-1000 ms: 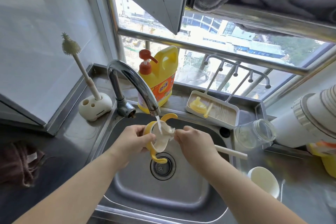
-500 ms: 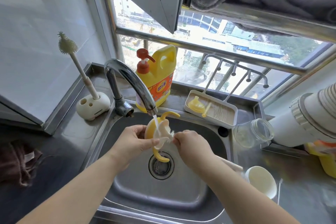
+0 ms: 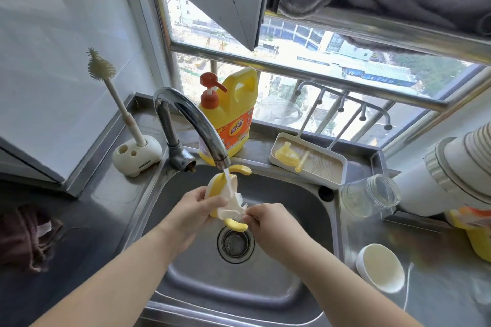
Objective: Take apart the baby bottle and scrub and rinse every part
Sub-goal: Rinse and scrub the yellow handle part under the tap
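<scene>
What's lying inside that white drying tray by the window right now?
Inside the white rectangular drying tray lie a yellow silicone spout nipple and a thin yellow straw piece. The tray's near wall hides the floor strip just behind it.

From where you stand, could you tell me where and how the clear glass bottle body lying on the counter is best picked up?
Grip the clear glass bottle body around its smooth middle, coming down from above. It lies on its side right of the steel sink, open threaded mouth toward the white appliance, so a wrap across the barrel probably holds best.
</scene>
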{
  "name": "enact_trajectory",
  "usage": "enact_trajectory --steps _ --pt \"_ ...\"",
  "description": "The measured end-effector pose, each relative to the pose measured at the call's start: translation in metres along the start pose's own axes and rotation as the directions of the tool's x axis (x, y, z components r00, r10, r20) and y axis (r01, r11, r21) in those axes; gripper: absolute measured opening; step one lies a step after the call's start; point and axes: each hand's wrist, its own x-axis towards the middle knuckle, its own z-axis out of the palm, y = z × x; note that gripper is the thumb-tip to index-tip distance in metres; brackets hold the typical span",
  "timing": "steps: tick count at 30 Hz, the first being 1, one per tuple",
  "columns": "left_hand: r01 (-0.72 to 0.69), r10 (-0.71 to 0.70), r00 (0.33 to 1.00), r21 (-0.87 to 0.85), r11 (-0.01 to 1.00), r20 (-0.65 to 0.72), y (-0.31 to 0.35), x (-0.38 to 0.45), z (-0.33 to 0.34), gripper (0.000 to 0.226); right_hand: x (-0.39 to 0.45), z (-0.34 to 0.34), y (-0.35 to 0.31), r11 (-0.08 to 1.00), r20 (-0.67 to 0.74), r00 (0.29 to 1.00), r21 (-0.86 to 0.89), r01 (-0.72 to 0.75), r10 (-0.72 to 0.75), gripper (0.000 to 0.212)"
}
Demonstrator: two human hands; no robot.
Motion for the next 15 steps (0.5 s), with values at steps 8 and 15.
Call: enact_trajectory --steps 8,15 --pt "0.117 -0.118 0.993 0.023 0.993 0.031 0.002 -0.005 0.000 0.064 -0.005 -0.013 0.003 0.987 0.083 0.996 -0.153 0.052 -0.040 0.021" --pt "0.122 -0.124 0.986 0.023 0.992 0.115 0.010 -0.008 0.000 0.065 -0.007 -0.009 0.001 0.986 0.143 0.990 -0.167 0.023 0.001 0.025"
